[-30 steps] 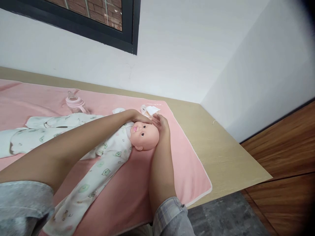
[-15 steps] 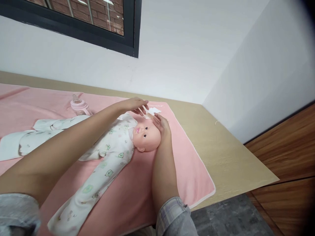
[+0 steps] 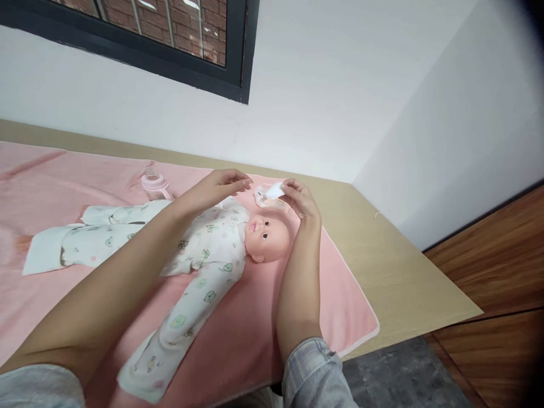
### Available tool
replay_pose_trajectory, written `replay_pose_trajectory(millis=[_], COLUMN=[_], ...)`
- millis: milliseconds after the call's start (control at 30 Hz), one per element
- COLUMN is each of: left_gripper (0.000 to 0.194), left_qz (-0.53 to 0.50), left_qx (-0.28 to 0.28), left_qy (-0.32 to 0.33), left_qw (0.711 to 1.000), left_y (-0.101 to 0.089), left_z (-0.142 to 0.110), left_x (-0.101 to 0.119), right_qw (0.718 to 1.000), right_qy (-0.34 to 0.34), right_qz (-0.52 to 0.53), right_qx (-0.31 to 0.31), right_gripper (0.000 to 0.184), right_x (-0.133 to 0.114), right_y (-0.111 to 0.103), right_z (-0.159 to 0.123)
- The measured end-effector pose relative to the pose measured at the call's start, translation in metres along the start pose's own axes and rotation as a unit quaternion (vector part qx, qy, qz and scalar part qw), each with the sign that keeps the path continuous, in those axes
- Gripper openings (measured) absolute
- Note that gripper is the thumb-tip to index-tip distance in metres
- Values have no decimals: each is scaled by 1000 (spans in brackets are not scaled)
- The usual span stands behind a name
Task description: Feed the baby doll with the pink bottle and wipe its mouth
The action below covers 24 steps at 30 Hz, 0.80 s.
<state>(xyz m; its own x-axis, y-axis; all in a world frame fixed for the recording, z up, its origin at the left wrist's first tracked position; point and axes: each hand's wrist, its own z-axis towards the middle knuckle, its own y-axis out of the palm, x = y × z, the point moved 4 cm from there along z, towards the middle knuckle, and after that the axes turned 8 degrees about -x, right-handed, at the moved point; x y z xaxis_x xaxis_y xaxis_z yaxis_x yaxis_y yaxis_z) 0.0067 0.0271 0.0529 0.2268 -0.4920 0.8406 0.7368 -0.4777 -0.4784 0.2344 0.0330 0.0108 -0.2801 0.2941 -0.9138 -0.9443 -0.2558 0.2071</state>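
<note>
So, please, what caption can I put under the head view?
Right hand pinching a white sheet beyond a doll lying on a pink blanket.

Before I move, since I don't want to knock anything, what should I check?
1. White slip in the right hand: ok, pinched by the fingers.
2. Left hand free: ok, nothing visible in it.
3. Doll supported: ok, lying on the pink blanket.
4. Baby bottle clear of both hands: ok.
5. Clear plastic beside the slip empty: cannot tell.
</note>
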Motion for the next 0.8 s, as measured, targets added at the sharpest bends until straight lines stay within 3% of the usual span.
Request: replay_pose_trajectory(millis=[167,400,633,800], left_gripper=[45,49,33,21], left_qz=[25,69,37,13], left_qx=[-34,-100,-120,-84], left_qy=[35,63,67,130], left_qw=[998,991,990,988], left_y=[-2,-11,-16,-16], left_z=[-14,-23,-28,-32], left_x=[6,14,15,22], right_qw=[982,952,952,959], right_qy=[-10,-3,-11,-47], right_qz=[-155,-222,-246,-245], right_qx=[-105,-212,-180,-133], right_gripper=[24,26,24,29], right_x=[-39,-55,-60,-62], right_y=[38,85,98,102], right_z=[-11,-17,-19,-16])
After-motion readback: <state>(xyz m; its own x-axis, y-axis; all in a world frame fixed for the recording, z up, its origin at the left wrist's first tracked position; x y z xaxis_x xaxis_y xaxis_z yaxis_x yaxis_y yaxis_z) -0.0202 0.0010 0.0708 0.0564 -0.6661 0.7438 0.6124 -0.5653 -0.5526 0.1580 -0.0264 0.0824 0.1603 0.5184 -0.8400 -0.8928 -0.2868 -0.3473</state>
